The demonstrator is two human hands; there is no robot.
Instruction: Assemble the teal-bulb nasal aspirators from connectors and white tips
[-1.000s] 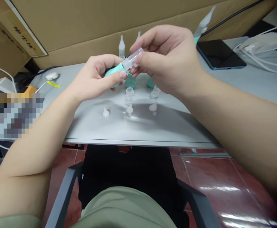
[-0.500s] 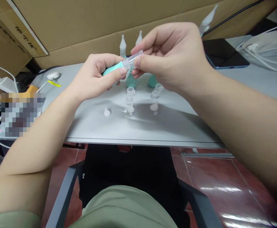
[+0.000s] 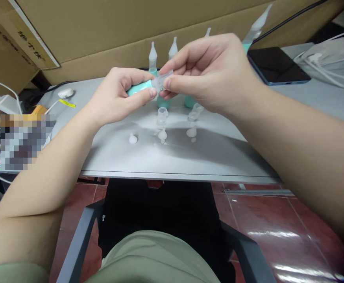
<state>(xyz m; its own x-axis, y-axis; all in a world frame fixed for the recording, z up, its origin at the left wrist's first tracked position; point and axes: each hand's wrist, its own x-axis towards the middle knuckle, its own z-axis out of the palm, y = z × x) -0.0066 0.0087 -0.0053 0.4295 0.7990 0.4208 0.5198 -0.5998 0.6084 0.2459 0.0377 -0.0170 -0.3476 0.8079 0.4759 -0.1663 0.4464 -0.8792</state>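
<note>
A teal bulb [image 3: 140,87] is wrapped in the fingers of my left hand [image 3: 124,92]. My right hand [image 3: 201,74] pinches a clear tube [image 3: 163,78] at the mouth of that bulb; the fingers partly hide the joint. Behind the hands stand teal bulbs with pointed translucent tips, one tip [image 3: 152,57] near my left fingers and another [image 3: 257,25] beyond my right wrist. Below the hands lie a clear cylindrical part [image 3: 162,113], a second clear part [image 3: 195,112], and small white funnel-shaped pieces [image 3: 133,138] on the grey table [image 3: 124,161].
A dark phone [image 3: 278,65] lies at the back right beside white cables [image 3: 325,70]. White chargers and cables [image 3: 8,104] are at the left, near a blurred-out item [image 3: 26,141]. A cardboard wall [image 3: 101,31] stands behind the table. Chair armrests flank my lap.
My right hand has moved left and slightly down, bringing the clear tube closer to the teal bulb. One more pointed tip now shows above my right hand. My left hand has hardly moved.
</note>
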